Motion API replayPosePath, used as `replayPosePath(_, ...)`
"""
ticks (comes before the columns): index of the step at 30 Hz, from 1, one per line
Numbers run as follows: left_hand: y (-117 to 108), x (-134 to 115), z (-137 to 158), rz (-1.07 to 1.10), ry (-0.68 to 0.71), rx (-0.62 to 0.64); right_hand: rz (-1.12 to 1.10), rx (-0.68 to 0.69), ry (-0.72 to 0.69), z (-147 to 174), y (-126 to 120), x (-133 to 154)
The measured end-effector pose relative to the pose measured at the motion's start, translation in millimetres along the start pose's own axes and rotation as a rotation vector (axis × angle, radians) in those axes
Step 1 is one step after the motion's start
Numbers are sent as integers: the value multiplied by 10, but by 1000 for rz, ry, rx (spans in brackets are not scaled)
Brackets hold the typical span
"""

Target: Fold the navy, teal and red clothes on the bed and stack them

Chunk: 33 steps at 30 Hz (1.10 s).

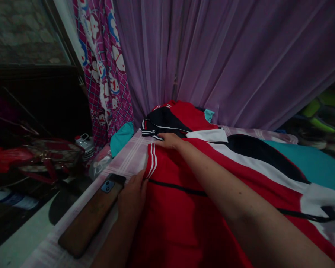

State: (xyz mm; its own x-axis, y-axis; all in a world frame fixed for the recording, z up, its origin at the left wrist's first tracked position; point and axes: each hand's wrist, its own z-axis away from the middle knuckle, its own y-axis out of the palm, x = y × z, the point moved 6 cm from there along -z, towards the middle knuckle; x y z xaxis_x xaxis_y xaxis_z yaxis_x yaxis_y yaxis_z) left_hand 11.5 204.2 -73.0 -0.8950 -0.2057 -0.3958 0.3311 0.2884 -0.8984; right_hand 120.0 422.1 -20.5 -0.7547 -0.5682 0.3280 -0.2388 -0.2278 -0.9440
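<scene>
A red garment [167, 223] with a dark seam line and a white-striped cuff [152, 160] lies spread over the bed. At the lower corner of that cuff is my left hand [132, 193], its fingers closed on the fabric edge. My right hand [169, 140] reaches across to the cuff's upper end, fingers together on the cloth; its fingertips also lie against a navy sleeve with white stripes [149, 128]. Red, white and navy clothing [254, 163] spreads to the right of my right forearm.
A phone [92, 216] lies face down beside my left hand, near the bed's edge [48, 238]. Purple curtains [226, 56] hang behind the clothes. Teal fabric [309, 160] is at right. A bag [56, 156] and a clear bottle [85, 143] stand off the bed at left.
</scene>
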Motion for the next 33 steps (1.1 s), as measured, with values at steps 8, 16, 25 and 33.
replayPosePath(8, -12, 14, 4, 36, -138, 40, 32, -347, 66, 47, -157, 57)
replayPosePath(16, -64, -12, -34, -45, -193, 270, -39, -711, -32, 203, -102, -235)
replayPosePath(25, -52, 60, -42, -138, -156, 229, 177, -355, 205, -80, 179, -183)
replayPosePath(33, -113, 23, -55, -189, -81, 247, 152, -320, -150, 1251, 88, 28)
